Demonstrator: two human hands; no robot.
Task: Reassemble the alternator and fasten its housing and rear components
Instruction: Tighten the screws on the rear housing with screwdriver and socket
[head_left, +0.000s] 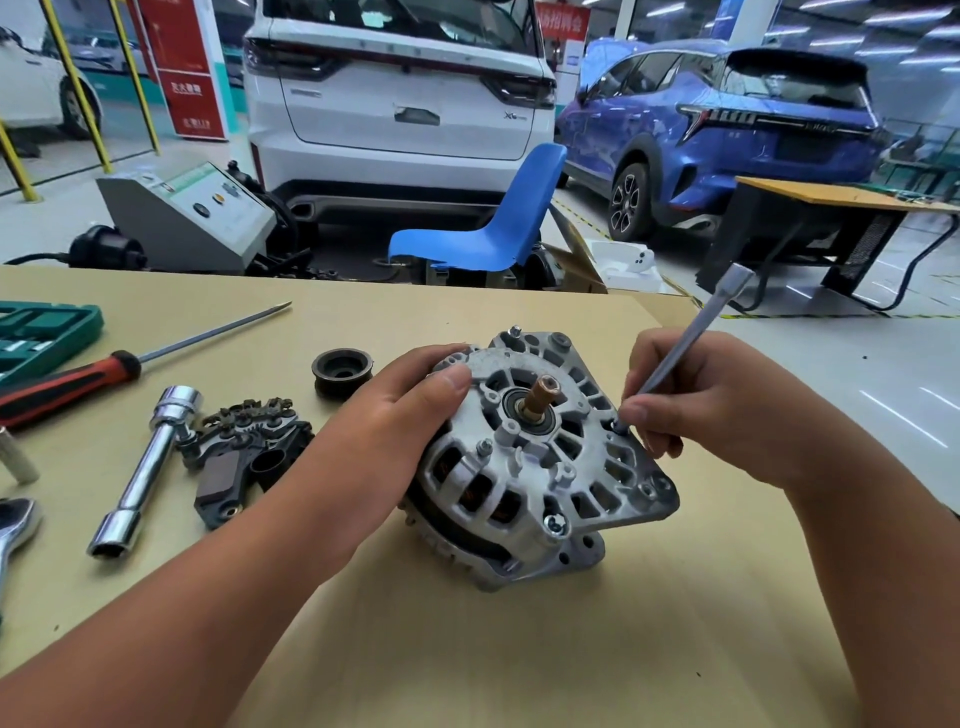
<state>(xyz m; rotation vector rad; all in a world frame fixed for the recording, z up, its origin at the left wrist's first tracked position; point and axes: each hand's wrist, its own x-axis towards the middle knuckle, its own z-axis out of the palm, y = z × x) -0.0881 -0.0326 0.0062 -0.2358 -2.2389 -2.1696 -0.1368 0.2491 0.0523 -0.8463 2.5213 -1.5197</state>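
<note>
On the tan board tabletop (519, 649), a little right of centre and close in front of me, lies the silver cast-aluminium alternator (535, 483). It is tilted so its slotted rear face looks up at me, and the copper-coloured shaft end (540, 396) sticks out of the middle bearing. My left hand (400, 415) grasps the alternator's left side: the fingers curl over the far-left edge of the housing, and the thumb lies on the rear face just left of the shaft. My right hand (722, 410) sits at the alternator's right edge, clenched on a slim grey metal tool (693, 345). Thumb and fingertips pinch it low down, and its upper end slants up and away to the far right. The tool's tip meets a small bolt (619, 427) on the right rim of the housing, directly under my fingertips. A second star-head bolt (554, 524) shows on the near rim, apart from both hands.

Left of the alternator, a black round pulley (343, 370) rests just beside my left fingers. A black rectifier plate (244, 452) lies near my left forearm, with a chrome tubular socket wrench (145, 473) just beside its left edge. Farther left lie a red-and-black-handled screwdriver (78, 376), its long blade pointing far right, and a green plastic tool case (41, 332) at the table's left edge. Beyond the table stand a blue plastic chair (498, 218), a white car (400, 88) and a blue car (727, 130).
</note>
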